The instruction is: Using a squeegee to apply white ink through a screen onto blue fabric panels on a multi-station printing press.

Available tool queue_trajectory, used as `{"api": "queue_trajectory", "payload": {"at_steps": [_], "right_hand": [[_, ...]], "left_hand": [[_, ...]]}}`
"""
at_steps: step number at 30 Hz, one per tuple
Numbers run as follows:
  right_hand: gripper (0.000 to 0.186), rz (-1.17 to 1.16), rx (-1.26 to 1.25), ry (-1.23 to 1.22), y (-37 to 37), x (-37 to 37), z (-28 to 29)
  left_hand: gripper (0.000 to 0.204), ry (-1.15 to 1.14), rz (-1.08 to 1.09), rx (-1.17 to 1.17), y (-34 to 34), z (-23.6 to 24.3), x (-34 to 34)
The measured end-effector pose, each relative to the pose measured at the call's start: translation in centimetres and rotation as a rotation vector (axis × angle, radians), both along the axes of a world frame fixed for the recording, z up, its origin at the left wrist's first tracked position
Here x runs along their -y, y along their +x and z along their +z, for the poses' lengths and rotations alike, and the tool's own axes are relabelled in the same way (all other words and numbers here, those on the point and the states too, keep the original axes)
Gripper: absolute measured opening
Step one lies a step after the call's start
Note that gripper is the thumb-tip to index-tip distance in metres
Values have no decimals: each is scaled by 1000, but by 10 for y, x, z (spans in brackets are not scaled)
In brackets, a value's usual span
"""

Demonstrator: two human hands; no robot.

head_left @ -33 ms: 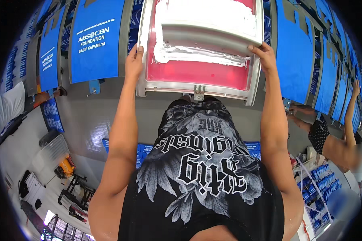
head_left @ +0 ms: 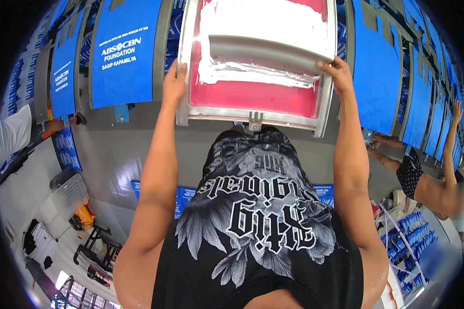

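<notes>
A silkscreen printing frame [head_left: 252,117] with metal rails and red mesh [head_left: 252,97] lies in front of me. White ink [head_left: 263,20] covers much of the mesh, with a smeared band along its near side. Across the ink rests a wide grey squeegee [head_left: 263,50]. My left hand [head_left: 175,82] is closed on the frame's left rail, thumb on top. On the opposite side my right hand [head_left: 339,77] grips the right rail, its thumb close to the squeegee's right end. A metal hinge clamp [head_left: 255,121] sits at the middle of the near rail.
Blue printed fabric panels [head_left: 121,56] on grey boards stand to the left, and more blue panels [head_left: 379,72] to the right. Another person [head_left: 428,180] works at the far right with an arm raised. A clear plastic crate [head_left: 71,195] lies lower left, near a rack of blue pieces [head_left: 410,232] opposite.
</notes>
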State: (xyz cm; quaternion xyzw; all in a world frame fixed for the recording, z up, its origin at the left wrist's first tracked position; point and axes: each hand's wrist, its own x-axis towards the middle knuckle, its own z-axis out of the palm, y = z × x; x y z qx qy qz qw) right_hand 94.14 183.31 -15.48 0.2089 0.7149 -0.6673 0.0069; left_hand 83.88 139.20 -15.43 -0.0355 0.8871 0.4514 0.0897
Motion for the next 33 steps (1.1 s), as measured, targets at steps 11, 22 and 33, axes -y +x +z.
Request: {"api": "queue_trajectory", "payload": {"at_steps": [11, 22, 33], "right_hand": [[33, 490, -51, 1043, 37, 64, 70], [32, 391, -198, 1412, -96, 27, 3], [41, 408, -224, 1088, 25, 59, 34]], "left_hand": [[33, -649, -967, -210, 0, 95, -75], [39, -542, -732, -640, -105, 12, -114], [38, -355, -627, -579, 16, 29, -66]]}}
